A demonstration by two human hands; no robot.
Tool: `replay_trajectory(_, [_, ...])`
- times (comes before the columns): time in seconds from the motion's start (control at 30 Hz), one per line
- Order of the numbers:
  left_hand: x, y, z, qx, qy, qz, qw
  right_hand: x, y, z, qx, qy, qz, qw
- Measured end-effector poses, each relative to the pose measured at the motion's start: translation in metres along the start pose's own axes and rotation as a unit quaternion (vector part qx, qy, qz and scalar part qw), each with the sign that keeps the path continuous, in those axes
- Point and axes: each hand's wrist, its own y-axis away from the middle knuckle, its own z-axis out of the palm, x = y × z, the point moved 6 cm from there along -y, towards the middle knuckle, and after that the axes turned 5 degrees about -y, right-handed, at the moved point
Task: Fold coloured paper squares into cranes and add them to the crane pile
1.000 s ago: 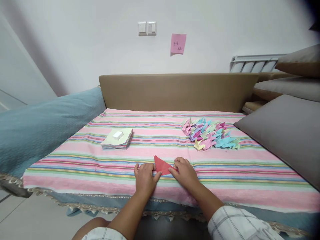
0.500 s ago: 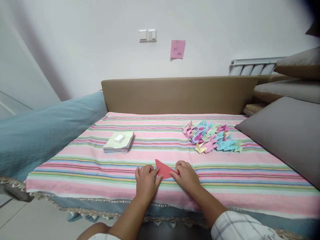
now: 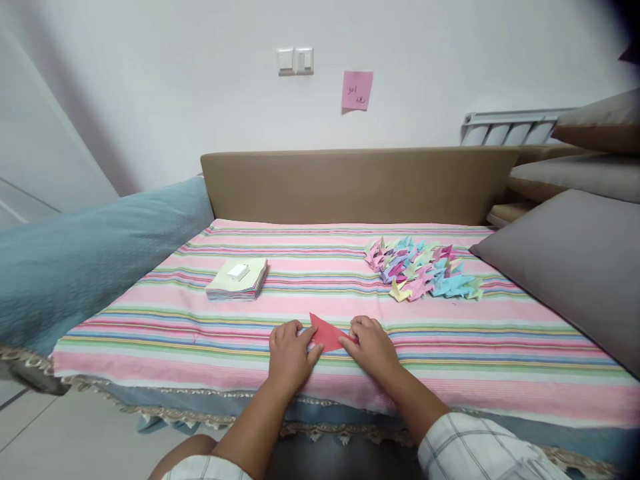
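Observation:
A red sheet of origami paper (image 3: 327, 335), folded to a triangle, lies on the striped cloth in front of me. My left hand (image 3: 290, 353) has its thumb and index finger closed on the paper's left edge. At the right corner, my right hand (image 3: 373, 345) pinches the paper between thumb and curled fingers. The fingertips cover both ends of the sheet, so the folds under them are hidden.
Beyond my left hand stands a stack of square paper (image 3: 235, 283) with a small white block (image 3: 239, 272) on top. Folded paper cranes (image 3: 420, 270) cluster at the back right. Grey cushions (image 3: 570, 260) border the right side; a brown backrest (image 3: 350, 187) is behind.
The view has tilted down slightly, so everything sits a little differently in the picture. Both hands keep their hold on the red paper, with barely any movement.

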Motion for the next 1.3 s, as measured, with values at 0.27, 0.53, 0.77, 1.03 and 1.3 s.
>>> replay_trajectory(0.27, [-0.006,-0.004,0.002,-0.012,-0.023,-0.006,1.0,0.003,0.002,-0.001,0.016,-0.015,0.011,1.0])
replay_trajectory(0.53, [-0.005,0.0,0.002,0.014,-0.013,0.009,1.0,0.002,0.001,-0.001,0.009,-0.047,-0.017,0.999])
replay_trajectory(0.77, [-0.002,0.001,0.001,0.033,-0.008,0.028,0.999,-0.002,0.003,-0.002,0.014,-0.103,-0.004,0.995])
replay_trajectory(1.03, [-0.001,0.003,0.001,0.045,-0.007,0.054,0.998,-0.002,0.005,-0.002,0.018,-0.104,0.058,0.993])
replay_trajectory(1.3, [0.007,0.006,0.001,0.056,0.002,0.023,0.998,-0.01,0.007,-0.004,0.035,-0.132,-0.001,0.991])
